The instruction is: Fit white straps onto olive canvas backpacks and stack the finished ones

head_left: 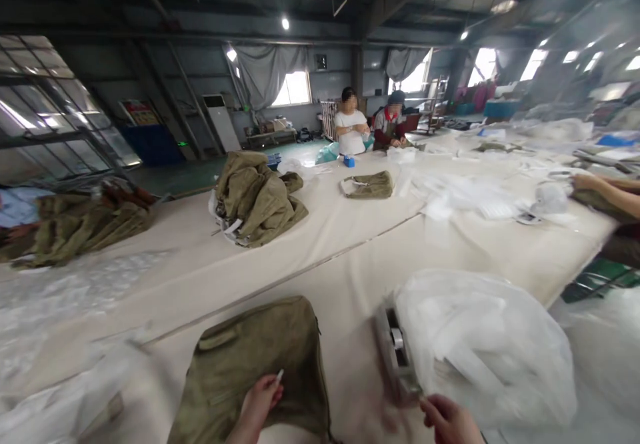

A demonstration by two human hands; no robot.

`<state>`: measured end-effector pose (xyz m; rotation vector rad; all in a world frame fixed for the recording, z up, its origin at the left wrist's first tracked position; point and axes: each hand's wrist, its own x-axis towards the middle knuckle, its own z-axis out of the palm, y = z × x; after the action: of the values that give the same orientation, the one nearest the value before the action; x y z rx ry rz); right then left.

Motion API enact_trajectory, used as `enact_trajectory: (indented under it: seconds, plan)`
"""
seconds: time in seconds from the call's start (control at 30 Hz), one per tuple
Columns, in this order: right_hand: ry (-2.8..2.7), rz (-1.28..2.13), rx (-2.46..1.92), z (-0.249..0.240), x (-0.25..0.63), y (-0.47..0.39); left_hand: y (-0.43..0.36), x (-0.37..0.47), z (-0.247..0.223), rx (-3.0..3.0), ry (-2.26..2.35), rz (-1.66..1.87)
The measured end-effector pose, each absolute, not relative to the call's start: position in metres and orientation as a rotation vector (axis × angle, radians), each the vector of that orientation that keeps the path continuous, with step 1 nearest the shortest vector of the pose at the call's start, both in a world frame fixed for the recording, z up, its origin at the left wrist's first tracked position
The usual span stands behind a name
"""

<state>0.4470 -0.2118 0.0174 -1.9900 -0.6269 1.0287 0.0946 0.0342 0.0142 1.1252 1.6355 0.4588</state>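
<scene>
An olive green fabric bag [295, 337] lies flat on the pale table at the lower middle. Over it is my left hand [262, 401], its fingers closed on a small white object [279, 377]. To the right, my right hand [447, 417] has thumb and fingers pinched together at the near end of a grey tape dispenser [397, 351]; whatever they hold is too small to name. A large heap of clear plastic [490, 351] sits just beyond and to the right of that hand.
Crumpled olive bags [257, 197] are piled further back, with another small olive bag [373, 185] beside them. Clear plastic [55, 317] covers the left side. Two people stand behind the table; another person's arms [607, 187] reach in at right.
</scene>
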Motion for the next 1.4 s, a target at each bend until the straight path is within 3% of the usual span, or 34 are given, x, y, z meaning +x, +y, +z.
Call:
enact_trajectory:
  seconds: [0.23, 0.37, 0.6, 0.73, 0.9, 1.4]
  plan:
    - [-0.524, 1.07, -2.066, 0.002, 0.441, -0.234, 0.035, 0.086, -0.006, 1.194, 1.583, 0.523]
    - [-0.68, 1.356, -2.04, 0.017, 0.437, -0.245, 0.028, 0.09, 0.0, 1.295, 1.625, 0.533]
    - [-0.988, 1.436, -1.576, 0.076, 0.355, -0.108, 0.01, 0.096, 0.026, 1.428, 1.681, 0.464]
    - [-1.038, 1.643, -1.462, 0.065, 0.278, -0.035, -0.005, 0.088, 0.045, 1.719, 1.757, 0.326]
    - [-1.027, 1.772, -1.432, 0.036, 0.226, -0.005, -0.015, 0.087, 0.055, 1.841, 1.772, 0.276]
    - [-0.988, 1.819, -1.578, 0.033, 0.231, -0.004, -0.005, 0.085, 0.065, 1.92, 1.65, 0.099]
